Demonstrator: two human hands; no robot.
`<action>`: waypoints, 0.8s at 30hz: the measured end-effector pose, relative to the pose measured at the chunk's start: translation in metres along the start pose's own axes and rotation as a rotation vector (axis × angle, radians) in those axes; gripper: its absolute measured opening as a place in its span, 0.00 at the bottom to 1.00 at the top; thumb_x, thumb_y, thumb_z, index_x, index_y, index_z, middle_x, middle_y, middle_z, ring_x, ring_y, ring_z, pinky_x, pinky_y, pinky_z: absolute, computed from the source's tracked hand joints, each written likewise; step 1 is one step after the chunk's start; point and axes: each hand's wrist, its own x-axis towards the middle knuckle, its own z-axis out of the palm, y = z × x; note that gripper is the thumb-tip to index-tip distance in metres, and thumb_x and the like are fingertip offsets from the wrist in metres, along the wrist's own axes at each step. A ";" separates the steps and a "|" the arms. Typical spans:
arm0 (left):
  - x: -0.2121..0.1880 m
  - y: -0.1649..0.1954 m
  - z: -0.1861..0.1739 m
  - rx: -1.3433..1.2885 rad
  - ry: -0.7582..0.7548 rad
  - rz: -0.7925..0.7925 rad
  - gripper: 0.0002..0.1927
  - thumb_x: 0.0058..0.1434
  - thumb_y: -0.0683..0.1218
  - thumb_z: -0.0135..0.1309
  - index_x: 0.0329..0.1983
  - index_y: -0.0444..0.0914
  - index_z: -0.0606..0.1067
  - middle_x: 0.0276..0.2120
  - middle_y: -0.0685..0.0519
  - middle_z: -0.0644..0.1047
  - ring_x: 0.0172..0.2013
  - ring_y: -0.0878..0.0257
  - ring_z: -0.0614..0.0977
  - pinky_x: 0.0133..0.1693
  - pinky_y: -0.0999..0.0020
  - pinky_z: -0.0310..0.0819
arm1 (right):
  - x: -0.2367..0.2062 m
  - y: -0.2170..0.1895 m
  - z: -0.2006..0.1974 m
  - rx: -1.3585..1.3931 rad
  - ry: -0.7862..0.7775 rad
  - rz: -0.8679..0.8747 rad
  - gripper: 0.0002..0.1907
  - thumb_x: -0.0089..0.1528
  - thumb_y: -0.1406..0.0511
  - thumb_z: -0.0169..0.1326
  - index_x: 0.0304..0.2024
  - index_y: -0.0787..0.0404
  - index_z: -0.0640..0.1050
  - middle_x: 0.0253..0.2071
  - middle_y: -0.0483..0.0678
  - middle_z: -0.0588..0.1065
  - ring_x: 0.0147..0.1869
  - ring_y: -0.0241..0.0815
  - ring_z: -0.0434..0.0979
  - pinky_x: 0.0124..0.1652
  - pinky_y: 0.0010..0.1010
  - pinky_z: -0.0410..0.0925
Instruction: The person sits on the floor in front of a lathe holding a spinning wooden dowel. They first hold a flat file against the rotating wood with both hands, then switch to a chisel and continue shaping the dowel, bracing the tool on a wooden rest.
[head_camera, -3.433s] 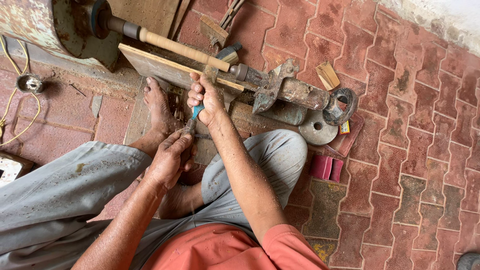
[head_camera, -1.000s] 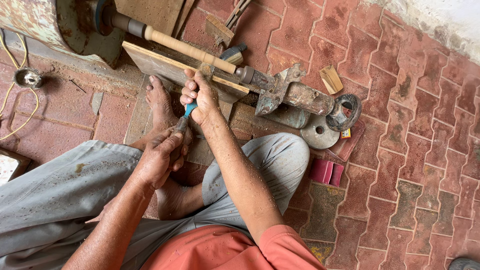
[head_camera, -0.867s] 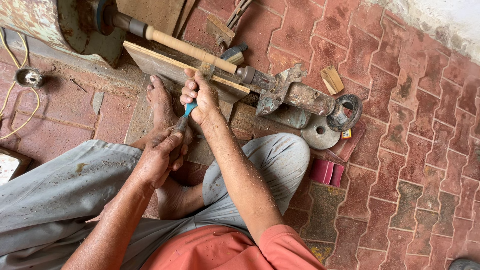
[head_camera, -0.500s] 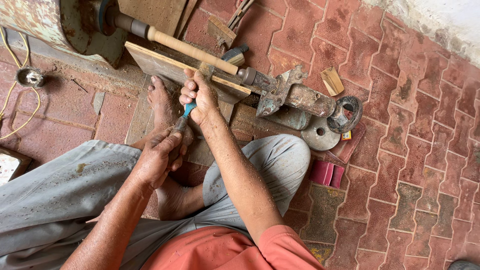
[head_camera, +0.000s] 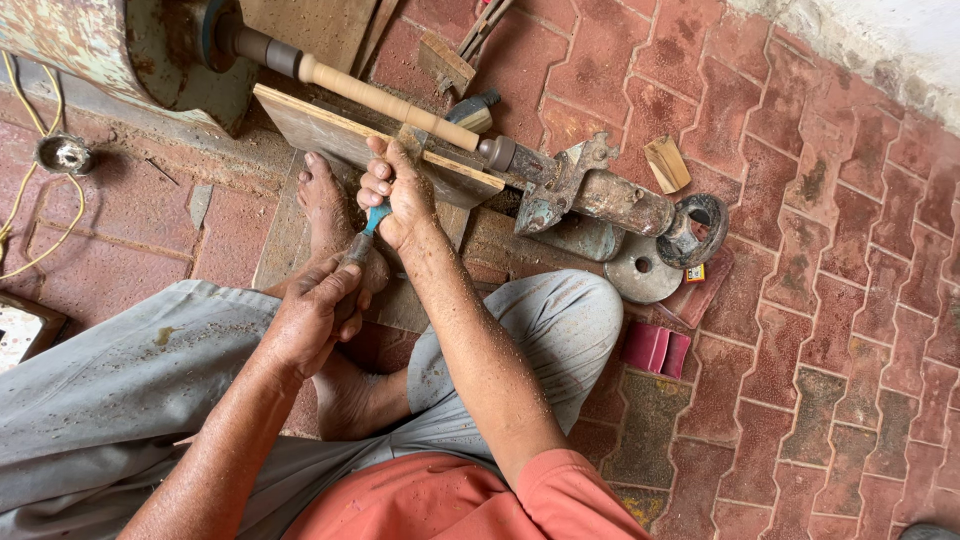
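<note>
1. Head camera looks down at a person seated on a red brick floor (head_camera: 820, 330), grey trousers dusted with wood chips.
2. Right hand (head_camera: 398, 195) is clenched around the front of a blue-handled chisel (head_camera: 366, 232), its fingers (head_camera: 378, 185) curled over the tool just beside the wooden plank (head_camera: 370, 145) that serves as a rest.
3. Left hand (head_camera: 312, 318) grasps the rear end of the same chisel, its fingers wrapped around the handle, close above a bare foot (head_camera: 330, 215) that presses against the plank.
4. The chisel runs from the left hand up through the right hand towards a pale wooden spindle (head_camera: 385, 100); whether its tip touches the wood is hidden by the right hand.
5. The spindle lies held between a dark chuck (head_camera: 235, 40) on the worn green-grey machine housing (head_camera: 90, 45) and a rusty metal tailstock (head_camera: 590, 185).
6. A round metal disc (head_camera: 640, 268) and folded red sandpaper (head_camera: 655, 350) lie on the bricks near the right knee.
7. A small wood block (head_camera: 667, 163) lies beyond the tailstock.
</note>
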 end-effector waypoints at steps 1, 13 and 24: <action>-0.001 0.001 0.001 0.001 0.004 -0.005 0.09 0.70 0.46 0.46 0.41 0.34 0.69 0.26 0.50 0.71 0.17 0.71 0.64 0.17 0.76 0.59 | 0.000 0.000 0.000 -0.001 0.006 0.000 0.16 0.71 0.54 0.52 0.51 0.59 0.76 0.27 0.36 0.66 0.26 0.27 0.61 0.26 0.20 0.60; -0.002 0.004 0.002 0.022 0.028 0.008 0.09 0.70 0.46 0.47 0.39 0.33 0.68 0.26 0.51 0.70 0.18 0.70 0.64 0.18 0.75 0.59 | 0.003 0.003 0.000 0.013 0.010 0.023 0.16 0.72 0.54 0.49 0.51 0.58 0.75 0.26 0.36 0.65 0.25 0.26 0.61 0.25 0.20 0.59; -0.003 0.005 0.002 0.011 0.017 0.024 0.09 0.70 0.46 0.47 0.40 0.34 0.69 0.27 0.51 0.70 0.18 0.69 0.64 0.18 0.75 0.59 | 0.008 0.004 0.001 0.002 -0.012 0.024 0.16 0.72 0.54 0.49 0.51 0.58 0.75 0.26 0.35 0.65 0.25 0.26 0.60 0.25 0.20 0.59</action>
